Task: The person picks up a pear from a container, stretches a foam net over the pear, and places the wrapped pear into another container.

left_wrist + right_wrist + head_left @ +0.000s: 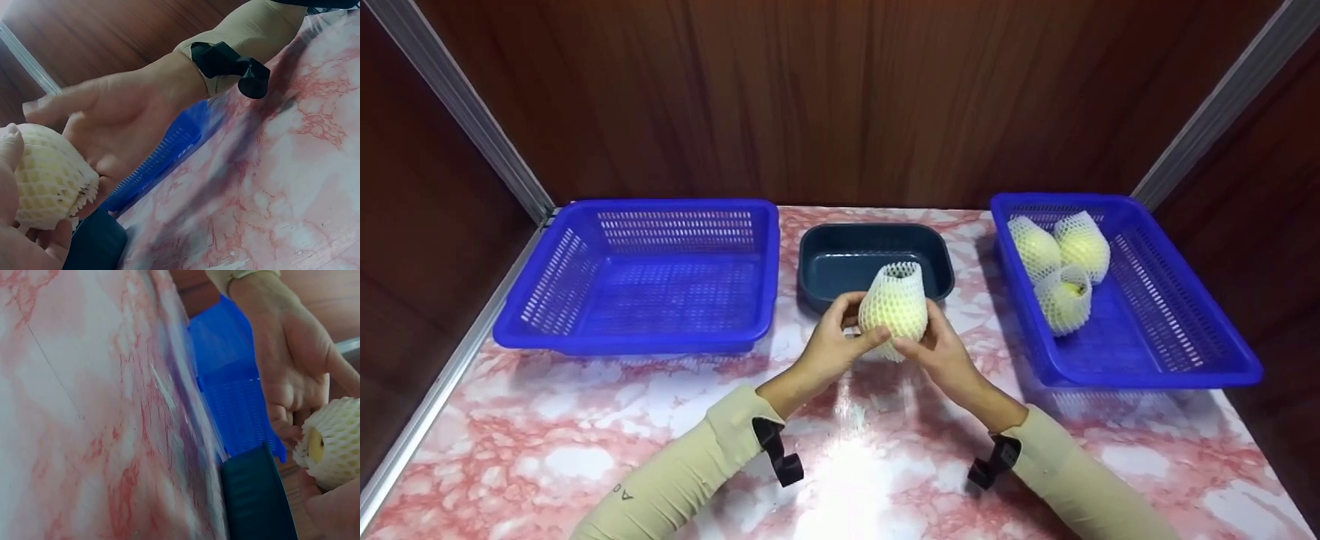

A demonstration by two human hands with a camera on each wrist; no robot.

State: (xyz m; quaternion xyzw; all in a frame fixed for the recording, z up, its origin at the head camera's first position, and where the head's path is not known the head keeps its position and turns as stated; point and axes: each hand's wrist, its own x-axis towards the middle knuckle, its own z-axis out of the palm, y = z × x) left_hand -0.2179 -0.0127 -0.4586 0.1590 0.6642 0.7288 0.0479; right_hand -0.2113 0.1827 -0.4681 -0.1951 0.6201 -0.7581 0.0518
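Between both hands is a pale yellow fruit (894, 307) in a white foam net sleeve, raised in front of a dark teal basin (840, 262). My left hand (832, 339) grips its left side, thumb across the front. On the right side my right hand (946, 358) holds it the same way, the thumbs close together. The net's open, ruffled top points up in the head view. In the right wrist view, the netted fruit (337, 444) shows a bare yellow end with a dark spot. The fingertips behind the fruit are partly hidden.
To the right, a blue basket (1140, 341) holds three netted fruits (1063, 300). Another blue basket (682, 289) stands on the left with nothing seen in it. All stand on a red-and-white marbled tabletop (607, 420), with brown wood-grain panels (840, 105) behind and beside.
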